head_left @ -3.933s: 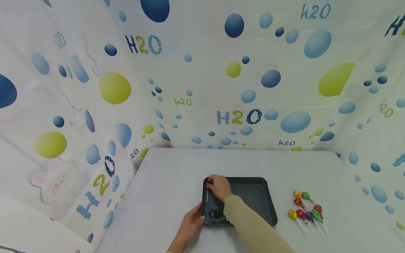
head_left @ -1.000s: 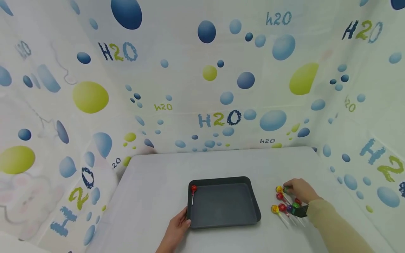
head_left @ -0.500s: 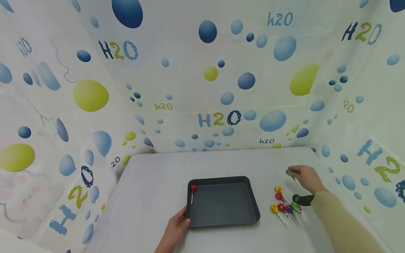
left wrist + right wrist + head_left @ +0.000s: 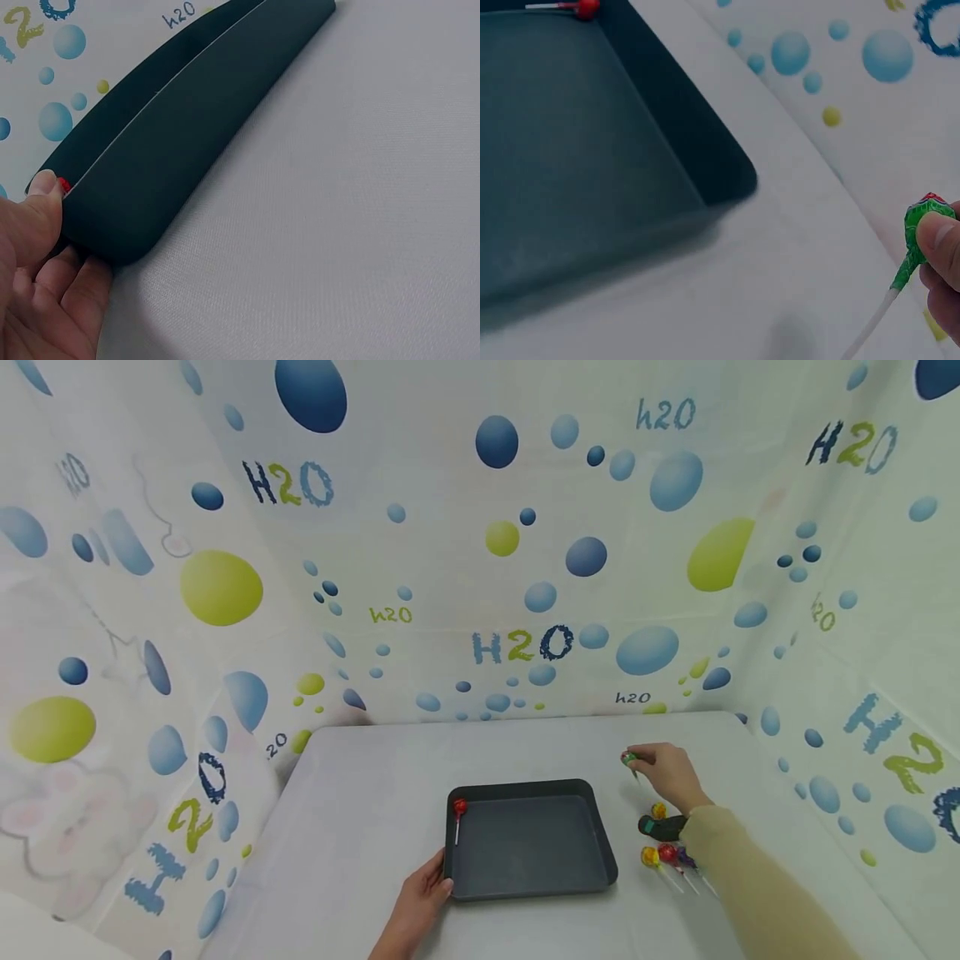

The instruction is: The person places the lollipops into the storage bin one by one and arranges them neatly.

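Between thumb and fingers my right hand (image 4: 670,774) pinches a green-wrapped lollipop (image 4: 913,232) by its candy end, white stick pointing down. It is in the air above the table, right of the tray's far right corner. My left hand (image 4: 422,893) grips the near left corner of a dark grey baking tray (image 4: 528,894), thumb over the rim and fingers below, as the left wrist view shows. Inside the tray, at the far left corner, lies a red lollipop (image 4: 460,807) with its stick toward me.
Right of the tray lies a group of lollipops, among them a yellow one (image 4: 650,857) and a red one (image 4: 667,853); the right forearm hides others. A patterned curtain (image 4: 435,552) hangs behind the white table (image 4: 390,760). A dark strap (image 4: 662,827) circles the right wrist.
Earlier the right hand placed the red lollipop in the tray. It then took the green lollipop from the group, lifted it, and carried it left toward the tray. The left hand stayed on the tray.
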Motion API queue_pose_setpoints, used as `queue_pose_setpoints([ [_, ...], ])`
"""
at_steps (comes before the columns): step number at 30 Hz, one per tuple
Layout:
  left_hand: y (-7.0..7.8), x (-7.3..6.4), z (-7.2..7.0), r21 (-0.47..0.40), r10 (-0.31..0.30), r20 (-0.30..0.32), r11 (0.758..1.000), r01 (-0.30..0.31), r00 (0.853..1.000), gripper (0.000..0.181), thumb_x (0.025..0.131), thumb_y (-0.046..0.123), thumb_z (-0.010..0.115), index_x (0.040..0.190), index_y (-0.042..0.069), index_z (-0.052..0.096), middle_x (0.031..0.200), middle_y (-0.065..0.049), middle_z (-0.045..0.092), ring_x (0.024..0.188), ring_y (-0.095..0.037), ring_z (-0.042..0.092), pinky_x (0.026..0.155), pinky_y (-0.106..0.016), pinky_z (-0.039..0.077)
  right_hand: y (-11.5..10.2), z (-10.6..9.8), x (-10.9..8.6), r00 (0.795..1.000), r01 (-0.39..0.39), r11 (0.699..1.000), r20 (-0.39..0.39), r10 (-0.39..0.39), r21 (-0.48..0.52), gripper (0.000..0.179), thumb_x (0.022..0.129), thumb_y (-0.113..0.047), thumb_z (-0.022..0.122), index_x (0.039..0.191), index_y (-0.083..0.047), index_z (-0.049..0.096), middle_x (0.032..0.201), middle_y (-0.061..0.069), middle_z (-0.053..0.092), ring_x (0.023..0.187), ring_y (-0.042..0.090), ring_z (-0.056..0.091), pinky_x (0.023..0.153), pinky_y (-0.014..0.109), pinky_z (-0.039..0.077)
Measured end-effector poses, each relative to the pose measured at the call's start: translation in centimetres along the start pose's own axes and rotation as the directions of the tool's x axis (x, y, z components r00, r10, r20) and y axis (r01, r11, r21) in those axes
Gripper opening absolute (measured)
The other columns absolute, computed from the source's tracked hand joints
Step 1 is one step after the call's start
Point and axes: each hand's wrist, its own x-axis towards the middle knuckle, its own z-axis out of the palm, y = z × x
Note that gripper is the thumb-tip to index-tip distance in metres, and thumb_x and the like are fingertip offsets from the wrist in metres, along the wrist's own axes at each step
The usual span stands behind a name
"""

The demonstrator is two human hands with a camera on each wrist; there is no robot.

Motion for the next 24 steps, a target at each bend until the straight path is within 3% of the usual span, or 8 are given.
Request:
queue_pose_setpoints([
  [10,-0.4,0.0,-0.3,-0.033,0.019,0.009,0.999,-0.019,1.0,0.059,0.095,-0.001,0.053,0.143,-0.015,0.022,0.148,-0.032,0.024,0.137,-0.041,0.026,0.107,-0.032,0.038,-5.0,5.1,0.6,0.998,0.055,0.99,0.028,-0.059,0.133,0.03,0.087,-0.013,0.069,0.116,-0.005,0.068,0.104,0.007,0.071,0.097,0.025,0.066,0.081,0.041,0.058],
  [24,-0.4,-0.1,-0.2,-0.024,0.007,-0.002,1.0,-0.007,1.0,0.059,0.094,-0.002,0.053,0.144,-0.013,0.023,0.148,-0.031,0.026,0.137,-0.04,0.028,0.107,-0.037,0.038,-11.2,12.5,0.3,0.983,0.127,0.969,0.107,-0.152,0.213,0.025,0.085,-0.015,0.071,0.109,-0.01,0.072,0.101,0.002,0.071,0.092,0.018,0.067,0.073,0.029,0.058],
])
